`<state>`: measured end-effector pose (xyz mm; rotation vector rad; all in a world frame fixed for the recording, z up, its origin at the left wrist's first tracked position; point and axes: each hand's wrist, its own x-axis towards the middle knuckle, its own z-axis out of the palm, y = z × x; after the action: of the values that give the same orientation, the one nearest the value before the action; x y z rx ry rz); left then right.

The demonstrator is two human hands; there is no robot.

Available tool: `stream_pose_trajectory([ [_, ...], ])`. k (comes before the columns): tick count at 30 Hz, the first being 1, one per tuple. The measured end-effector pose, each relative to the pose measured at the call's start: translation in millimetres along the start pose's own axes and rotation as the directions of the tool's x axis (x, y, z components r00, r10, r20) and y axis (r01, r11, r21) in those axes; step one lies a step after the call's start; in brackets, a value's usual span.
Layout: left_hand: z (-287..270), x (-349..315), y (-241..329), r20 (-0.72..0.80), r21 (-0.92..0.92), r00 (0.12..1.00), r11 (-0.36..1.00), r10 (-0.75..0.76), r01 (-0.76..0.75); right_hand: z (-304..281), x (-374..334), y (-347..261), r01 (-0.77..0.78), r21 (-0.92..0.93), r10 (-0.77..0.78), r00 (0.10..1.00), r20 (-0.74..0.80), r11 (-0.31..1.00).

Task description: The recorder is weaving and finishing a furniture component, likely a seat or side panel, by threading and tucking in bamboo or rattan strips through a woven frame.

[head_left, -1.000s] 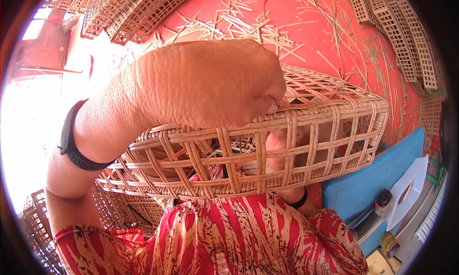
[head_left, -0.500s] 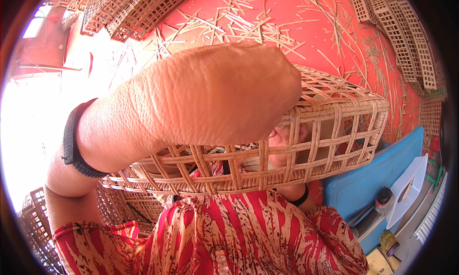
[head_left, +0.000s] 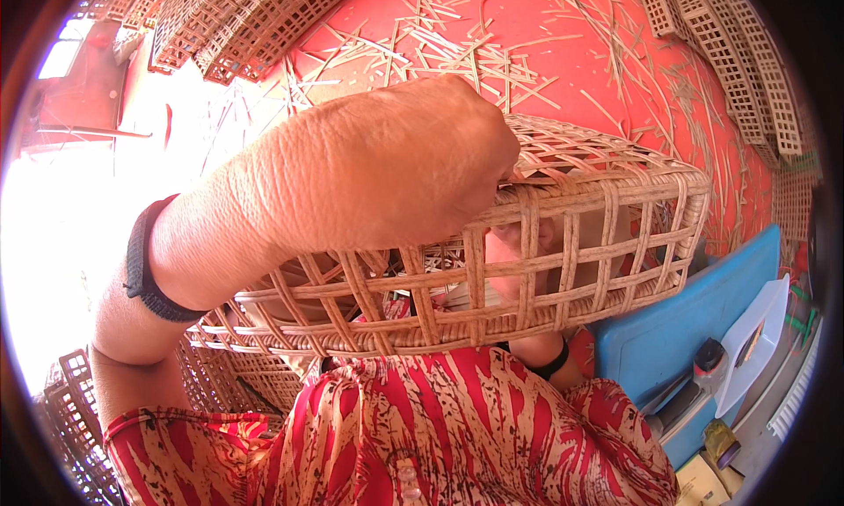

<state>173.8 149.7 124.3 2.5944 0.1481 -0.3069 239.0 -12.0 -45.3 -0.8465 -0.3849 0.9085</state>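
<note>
A woven wicker basket with open lattice sides lies across my lap, tilted on its side. My left hand reaches over it from the left, its fingers curled down onto the upper woven edge near the middle. The back of the hand and the wrist hide the fingertips and part of the weave. Behind the lattice, inside the basket, my right hand shows through the gaps. Its fingers are mostly covered by the slats.
Cut wicker strips litter the red floor ahead. Stacked lattice baskets stand at far left, more woven pieces at far right. A blue container stands at right beside a white tray and a black-capped bottle.
My left hand has shifted a little left along the upper edge, uncovering more of the weave. The basket has barely moved.
</note>
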Motion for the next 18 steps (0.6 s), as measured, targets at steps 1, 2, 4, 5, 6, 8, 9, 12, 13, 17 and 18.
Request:
stream_pose_trajectory([
  [1,0,-1,-1,0.001,0.001,1.0,1.0,-0.007,0.007,0,0,4,0.003,0.004,-0.003,1.0,0.011,1.0],
  [2,-1,0,2,-0.003,0.001,1.0,1.0,0.002,-0.002,-1,0,0,0.01,-0.001,-0.01,1.0,0.001,1.0],
  [4,-4,3,5,-0.008,-0.002,1.0,1.0,0.024,-0.024,-2,-1,-6,0.017,-0.019,-0.017,1.0,-0.014,1.0],
  [5,-3,2,4,-0.014,0.004,1.0,1.0,0.028,-0.028,-2,-1,-3,0.01,-0.015,-0.01,1.0,-0.011,1.0],
  [6,-2,2,3,-0.02,0.01,0.999,0.999,0.034,-0.034,-2,0,-2,0.006,-0.01,-0.006,1.0,-0.01,1.0],
  [8,-1,1,1,-0.019,0.012,0.999,0.999,0.032,-0.032,-1,1,0,-0.003,-0.002,0.003,1.0,-0.005,1.0],
  [9,-1,1,1,-0.019,0.014,0.999,0.999,0.034,-0.034,-2,1,0,-0.005,-0.001,0.005,1.0,-0.003,1.0],
  [12,-1,-1,3,-0.034,-0.008,0.999,0.999,0.041,-0.041,1,1,-1,-0.013,0.001,0.013,1.0,-0.009,1.0],
  [13,-1,-1,5,-0.034,-0.008,0.998,0.999,0.045,-0.046,1,-1,-2,-0.017,-0.001,0.017,1.0,-0.014,1.0],
  [17,2,-8,-1,-0.057,-0.058,0.998,0.998,0.015,-0.018,5,0,5,-0.052,0.024,0.052,0.999,0.002,0.998],
  [18,2,-6,-4,-0.064,-0.099,0.997,0.994,0.032,-0.038,4,-1,4,-0.053,0.018,0.053,0.999,-0.005,0.998],
])
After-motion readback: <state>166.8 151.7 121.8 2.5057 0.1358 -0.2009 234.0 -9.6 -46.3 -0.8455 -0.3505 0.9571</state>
